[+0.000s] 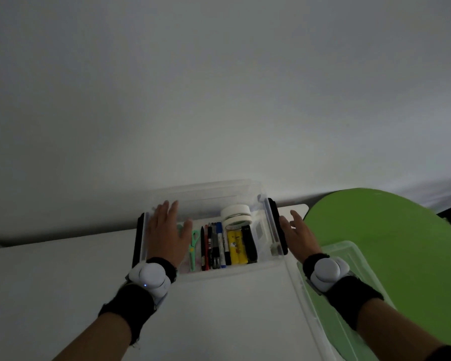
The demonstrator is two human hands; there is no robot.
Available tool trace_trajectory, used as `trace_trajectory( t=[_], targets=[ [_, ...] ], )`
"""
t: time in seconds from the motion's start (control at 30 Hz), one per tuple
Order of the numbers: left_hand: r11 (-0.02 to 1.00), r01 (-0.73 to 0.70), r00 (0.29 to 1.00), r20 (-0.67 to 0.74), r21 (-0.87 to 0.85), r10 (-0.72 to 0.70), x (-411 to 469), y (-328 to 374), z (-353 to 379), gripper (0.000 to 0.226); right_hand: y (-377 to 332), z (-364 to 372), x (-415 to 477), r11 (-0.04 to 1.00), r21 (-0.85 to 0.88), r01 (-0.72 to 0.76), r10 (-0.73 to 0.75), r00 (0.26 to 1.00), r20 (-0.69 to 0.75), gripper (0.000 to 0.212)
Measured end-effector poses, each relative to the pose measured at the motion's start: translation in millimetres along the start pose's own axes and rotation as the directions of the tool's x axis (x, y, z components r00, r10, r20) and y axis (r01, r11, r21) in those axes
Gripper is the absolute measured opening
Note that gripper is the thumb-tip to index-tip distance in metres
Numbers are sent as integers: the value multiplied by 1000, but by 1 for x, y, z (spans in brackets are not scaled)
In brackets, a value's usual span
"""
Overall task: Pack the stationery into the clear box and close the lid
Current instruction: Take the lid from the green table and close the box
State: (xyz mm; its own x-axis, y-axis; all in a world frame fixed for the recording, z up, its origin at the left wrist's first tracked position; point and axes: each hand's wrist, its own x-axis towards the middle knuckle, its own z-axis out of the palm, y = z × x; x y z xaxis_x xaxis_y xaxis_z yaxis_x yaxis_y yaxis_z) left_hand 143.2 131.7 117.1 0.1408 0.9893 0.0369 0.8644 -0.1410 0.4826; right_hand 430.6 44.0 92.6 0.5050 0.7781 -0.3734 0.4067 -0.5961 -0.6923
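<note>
Head view: the clear rectangular plastic box [232, 272] sits on the white desk [232, 321], filled with pens [215, 246] and white tape rolls [236, 214]. The left hand [167, 235] lies flat over it, grip slack. The right hand [297, 235] is beside its black latch [277, 225], fingers straight, holding nothing.

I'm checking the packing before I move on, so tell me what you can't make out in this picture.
Head view: the left hand covers the left end of the clear box; the green scissors show only partly.
Head view: whether the box is closed and latched; clear plastic, dim light.
Head view: print on the pens and yellow pack; too small.
</note>
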Motion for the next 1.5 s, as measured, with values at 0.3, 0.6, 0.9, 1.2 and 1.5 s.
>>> trace_trajectory(
  t=[0.3,0.6,0.9,1.2,1.5],
  targets=[
    [911,-395,910,85,-119,406,-6,135,42,42,75,-58,-21,993,-37,-108,105,991,-81,55],
    [712,-684,643,326,-162,693,-29,230,117,40,171,-102,-51,950,-10,-312,308,943,-130,55],
    [567,-803,327,657,-186,679,-62,267,192,48,229,-93,-85,903,-52,-427,419,900,-125,41],
    [489,-856,104,871,-168,481,-92,274,264,54,252,-64,-85,904,-101,-414,405,908,-105,42],
    [334,-932,60,850,-141,524,-103,280,293,39,263,-55,-76,917,-176,-357,333,930,-154,30]
  ],
)
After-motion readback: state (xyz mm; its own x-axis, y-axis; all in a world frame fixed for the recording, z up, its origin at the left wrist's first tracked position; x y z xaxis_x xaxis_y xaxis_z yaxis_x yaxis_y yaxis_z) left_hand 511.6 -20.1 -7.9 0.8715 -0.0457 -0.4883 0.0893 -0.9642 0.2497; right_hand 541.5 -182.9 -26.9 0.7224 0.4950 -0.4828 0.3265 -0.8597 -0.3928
